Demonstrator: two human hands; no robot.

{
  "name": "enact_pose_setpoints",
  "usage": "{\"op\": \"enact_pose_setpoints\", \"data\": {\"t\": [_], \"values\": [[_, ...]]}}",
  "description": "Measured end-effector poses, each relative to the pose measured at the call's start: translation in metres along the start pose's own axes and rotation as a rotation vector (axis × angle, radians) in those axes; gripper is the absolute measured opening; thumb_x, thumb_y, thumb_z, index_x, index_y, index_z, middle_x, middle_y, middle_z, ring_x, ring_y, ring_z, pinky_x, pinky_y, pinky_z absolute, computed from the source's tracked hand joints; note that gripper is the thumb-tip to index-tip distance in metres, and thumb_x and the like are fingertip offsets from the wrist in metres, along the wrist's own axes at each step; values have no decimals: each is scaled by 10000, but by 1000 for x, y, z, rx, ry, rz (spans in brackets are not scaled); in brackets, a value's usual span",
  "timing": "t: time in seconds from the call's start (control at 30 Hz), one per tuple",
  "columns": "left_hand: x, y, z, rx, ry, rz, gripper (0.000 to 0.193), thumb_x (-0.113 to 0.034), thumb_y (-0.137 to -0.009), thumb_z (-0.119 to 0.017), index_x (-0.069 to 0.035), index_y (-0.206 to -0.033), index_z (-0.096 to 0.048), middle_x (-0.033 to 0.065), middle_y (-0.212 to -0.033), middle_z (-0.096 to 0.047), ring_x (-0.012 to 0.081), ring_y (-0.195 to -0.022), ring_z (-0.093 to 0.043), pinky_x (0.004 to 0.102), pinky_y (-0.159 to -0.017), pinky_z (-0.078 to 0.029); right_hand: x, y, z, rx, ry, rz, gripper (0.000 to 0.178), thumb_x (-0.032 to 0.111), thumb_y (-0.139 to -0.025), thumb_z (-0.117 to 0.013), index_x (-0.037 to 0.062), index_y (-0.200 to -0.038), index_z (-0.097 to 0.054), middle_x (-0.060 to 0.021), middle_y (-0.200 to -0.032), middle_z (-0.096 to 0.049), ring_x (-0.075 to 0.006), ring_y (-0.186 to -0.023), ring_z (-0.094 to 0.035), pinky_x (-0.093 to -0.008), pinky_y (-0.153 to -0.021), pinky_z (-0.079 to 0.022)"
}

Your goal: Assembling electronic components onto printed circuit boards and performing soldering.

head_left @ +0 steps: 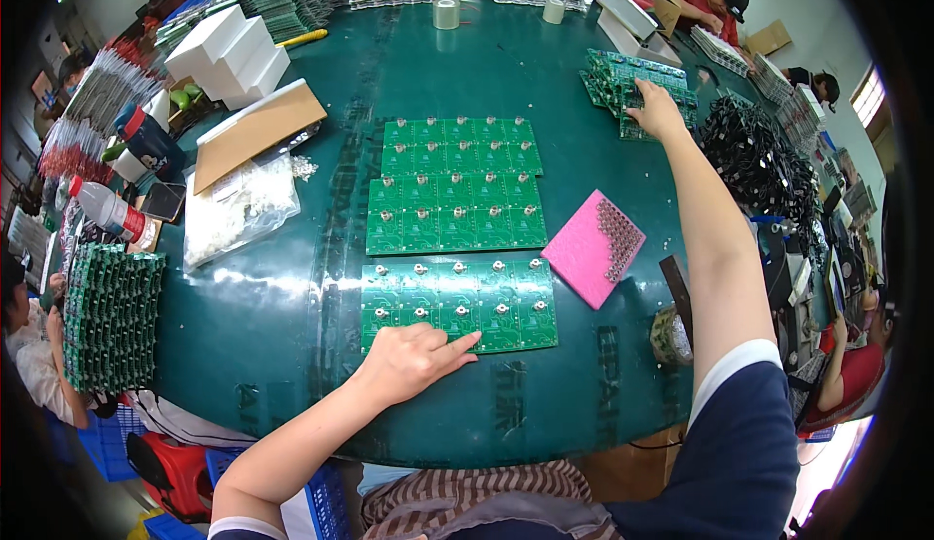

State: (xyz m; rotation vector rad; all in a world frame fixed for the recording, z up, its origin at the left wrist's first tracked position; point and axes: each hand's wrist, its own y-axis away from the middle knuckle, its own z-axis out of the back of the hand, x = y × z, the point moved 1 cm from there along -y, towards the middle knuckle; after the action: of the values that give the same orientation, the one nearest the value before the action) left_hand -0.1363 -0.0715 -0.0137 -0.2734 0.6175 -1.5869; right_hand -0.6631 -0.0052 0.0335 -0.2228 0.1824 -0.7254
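Three green circuit boards lie in a column before me: a far board [462, 160], a middle board [458, 232] and a near board [530, 331]. Small metal parts stand in rows on each. My left hand [413, 359] rests at the near board's front edge, index finger stretched along it and the other fingers partly curled. At the far right, my right hand [658, 112] grips a circuit board at a pile of green boards [608, 78]; some fingertips are hidden. Between them lies a pink foam block [589, 253] with many small metal parts standing on one side.
To the left are a bag of white pieces [238, 214], cardboard [258, 136], a bottle [107, 209] and stacked boards [114, 316]. Black cables [754, 156] heap at the right. A tape roll [671, 336] stands near my right arm. Other people work around the table.
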Motion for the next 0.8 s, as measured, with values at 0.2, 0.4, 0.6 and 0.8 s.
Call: {"op": "enact_pose_setpoints", "data": {"t": [0.2, 0.4, 0.6, 0.8], "values": [[0, 2, 0, 7, -15, 1, 308, -275, -713, -763, -191, -1004, -706, -37, -527, -402, 121, -471, -464, 297, -372, -348, 2, 29, 20, -279, -65, 88, 519, 135, -677, -775, 45, -1114, -510, -129, -1076, -573, -322, -1086, -512, -422, -930, -423], [0, 2, -1, -5, -21, -21, 316, -268, -717, -759, -188, -1018, -701, -32, -543, -416, 126, -482, -471, 299, -383, -360, -31, 63, 36, -244, -98, 351, 349, 30, -767, -634, 62, -1081, -484, -136, -959, -578, -340, -955, -550, -440, -820, -441], [5, 1, -3, -1, -27, -32, 303, -257, -711, -758, -189, -1002, -709, -18, -551, -427, 140, -500, -480, 305, -402, -378, 5, 113, 115, -571, -298, 488, 347, -17, -809, -577, 59, -1145, -536, -159, -999, -592, -355, -927, -575, -391, -800, -476], [7, 2, -6, -26, -37, -29, 269, -254, -721, -753, -203, -982, -717, -7, -565, -460, 159, -513, -500, 320, -420, -395, 116, 229, 216, -722, -117, 959, 400, 36, -758, -631, 134, -1146, -625, -46, -894, -602, -216, -746, -593, -345, -638, -490]]}}
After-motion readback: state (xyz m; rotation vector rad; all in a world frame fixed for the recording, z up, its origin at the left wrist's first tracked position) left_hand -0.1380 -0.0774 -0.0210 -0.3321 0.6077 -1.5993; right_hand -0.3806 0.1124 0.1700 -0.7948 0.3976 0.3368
